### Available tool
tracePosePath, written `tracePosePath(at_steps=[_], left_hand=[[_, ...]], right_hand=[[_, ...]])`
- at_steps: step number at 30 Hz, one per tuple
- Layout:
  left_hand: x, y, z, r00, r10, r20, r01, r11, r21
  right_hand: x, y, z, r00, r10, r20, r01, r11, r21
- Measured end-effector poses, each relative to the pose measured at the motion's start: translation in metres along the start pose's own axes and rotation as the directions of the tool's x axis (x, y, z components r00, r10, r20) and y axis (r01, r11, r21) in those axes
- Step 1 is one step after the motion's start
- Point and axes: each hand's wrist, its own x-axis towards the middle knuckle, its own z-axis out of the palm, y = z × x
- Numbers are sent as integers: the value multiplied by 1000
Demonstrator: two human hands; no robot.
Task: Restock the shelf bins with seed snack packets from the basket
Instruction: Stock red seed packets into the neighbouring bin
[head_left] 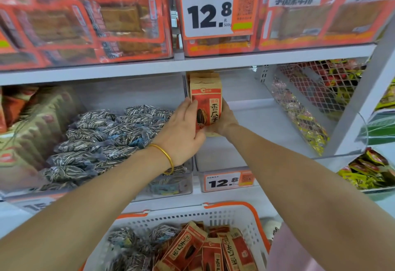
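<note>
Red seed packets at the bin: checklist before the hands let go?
1. Red seed packets upright: ok.
2. Left hand grips their left side: ok.
3. Right hand holds their right side: ok.
4. Clear bin has bare floor to their right: ok.
5. Packets' bottom seated on the bin floor: cannot tell, the hands hide it.
6. Basket holds more red packets: ok.
</note>
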Motion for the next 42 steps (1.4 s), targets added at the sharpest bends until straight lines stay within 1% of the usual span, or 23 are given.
tracePosePath(at_steps=[2, 6, 9, 11, 14, 19, 21, 29, 34, 37, 39, 40, 42], left_hand=[[0, 0, 0, 1000, 0, -1, 0, 1000, 2], [-1, 1, -1, 1000, 1, 8, -1, 1000, -4], [-1, 0, -1, 1000, 3, 7, -3, 1000, 0], [0, 0, -1, 1000, 1, 9, -1, 1000, 6], [0, 0, -1, 1000, -3, 12, 3, 1000, 6], [0, 2, -1, 1000, -11, 16, 11, 1000, 0], [0, 2, -1, 1000, -12, 17, 12, 1000, 7], [0, 3, -1, 1000, -19, 15, 18, 999, 30], [1, 1, 1, 1000, -18, 6, 18, 999, 30], [1, 2, -1, 999, -22, 32, 21, 999, 41], [-2, 4, -8, 1000, -21, 20, 21, 999, 33], [-8, 6, -14, 1000, 3, -18, -3, 1000, 17], [-30, 9, -26, 978, 118, -171, -119, 993, 9]], right_hand=[[0, -1, -1, 999, -2, 44, -5, 987, 164], [-1, -4, -3, 997, 27, 73, -43, 975, 220], [-5, -3, -5, 997, 27, 68, -42, 975, 218], [-8, -3, -7, 998, -11, 57, -2, 974, 226], [-11, -4, -11, 997, -63, 46, 54, 981, 187], [-13, -7, -16, 992, -21, 126, 7, 994, 108], [-15, -9, -18, 989, -15, 148, 0, 995, 102], [-28, -10, -23, 988, -38, 147, 15, 988, 157], [-33, -11, -28, 989, -1, 147, -21, 989, 148], [-43, -17, -36, 995, 20, 96, -31, 993, 115], [-62, -22, -46, 999, -40, 13, 39, 996, 85], [-78, -24, -52, 995, -93, -43, 97, 992, 82], [-127, -26, -67, 958, -237, -164, 250, 966, 67]])
